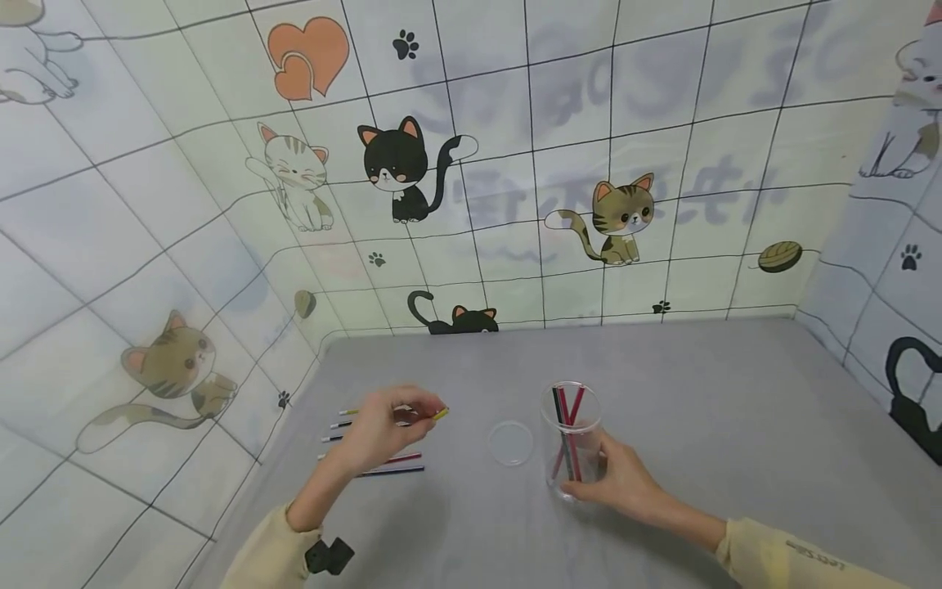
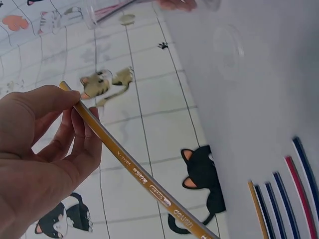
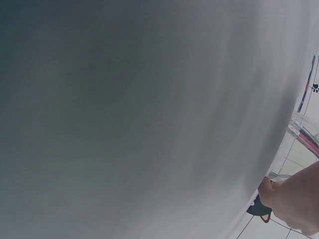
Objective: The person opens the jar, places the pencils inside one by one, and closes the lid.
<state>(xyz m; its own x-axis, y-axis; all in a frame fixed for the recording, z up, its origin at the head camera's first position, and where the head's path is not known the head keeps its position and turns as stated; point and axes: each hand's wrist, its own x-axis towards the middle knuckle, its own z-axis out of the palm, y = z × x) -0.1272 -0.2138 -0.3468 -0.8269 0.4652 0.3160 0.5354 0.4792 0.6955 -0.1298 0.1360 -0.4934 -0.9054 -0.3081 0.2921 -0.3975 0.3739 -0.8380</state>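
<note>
My left hand [image 1: 390, 429] pinches a yellow pencil [image 2: 134, 169] between thumb and fingers, above the table and to the left of the jar. In the left wrist view the pencil slants down to the right, with lettering along its side. My right hand [image 1: 625, 478] grips the lower right side of a clear round jar [image 1: 548, 450], which stands upright with its mouth uncovered. Inside the jar lean several red and dark pencils [image 1: 565, 425]. The right wrist view catches only part of that right hand [image 3: 291, 199] at its edge.
On the grey table [image 1: 699, 393], a clear round lid [image 1: 510, 443] lies between the hands. Several pencils [image 2: 284, 199] in yellow, dark blue and red lie side by side at the left, partly behind my left hand. Cat-printed cloth walls [image 1: 500, 204] enclose the back and sides.
</note>
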